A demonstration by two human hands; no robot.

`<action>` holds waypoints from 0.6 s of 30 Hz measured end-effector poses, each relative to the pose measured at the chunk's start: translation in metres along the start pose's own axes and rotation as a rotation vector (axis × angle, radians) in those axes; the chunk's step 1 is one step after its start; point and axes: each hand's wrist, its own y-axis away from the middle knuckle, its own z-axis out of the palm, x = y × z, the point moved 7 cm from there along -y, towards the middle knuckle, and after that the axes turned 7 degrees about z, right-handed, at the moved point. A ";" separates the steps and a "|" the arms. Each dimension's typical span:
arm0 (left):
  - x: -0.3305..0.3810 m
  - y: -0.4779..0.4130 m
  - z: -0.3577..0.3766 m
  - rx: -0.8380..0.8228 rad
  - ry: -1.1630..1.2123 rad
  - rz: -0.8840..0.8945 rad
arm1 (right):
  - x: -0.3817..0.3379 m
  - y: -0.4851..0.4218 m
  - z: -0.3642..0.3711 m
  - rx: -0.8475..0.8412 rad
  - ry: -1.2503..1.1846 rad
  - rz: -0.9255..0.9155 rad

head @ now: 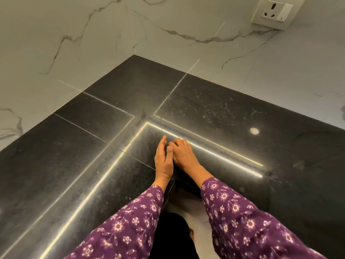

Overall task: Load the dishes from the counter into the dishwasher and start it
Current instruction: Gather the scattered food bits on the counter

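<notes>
My left hand (164,159) is held on edge over the black stone counter (112,101), its fingers straight and pointing away from me. My right hand (182,153) lies just beside it, palm down, fingers curled loosely, touching the left hand at the thumb. Neither hand holds anything. No dishes and no dishwasher are in view. Both arms wear purple flowered sleeves (242,221).
The counter forms an L-shaped corner against white marble walls (74,34). A wall socket with a switch (276,12) sits at the top right. Below the counter's inner edge, light floor (186,204) and a foot show between my arms.
</notes>
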 end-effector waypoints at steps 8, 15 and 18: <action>-0.001 0.002 -0.001 0.014 0.032 0.003 | -0.002 -0.014 0.003 -0.079 0.080 -0.098; -0.004 -0.001 -0.005 0.055 0.079 -0.033 | -0.002 -0.018 0.003 -0.195 0.266 0.058; -0.007 -0.005 -0.006 0.108 0.160 -0.123 | -0.001 -0.023 -0.006 -0.282 0.249 0.156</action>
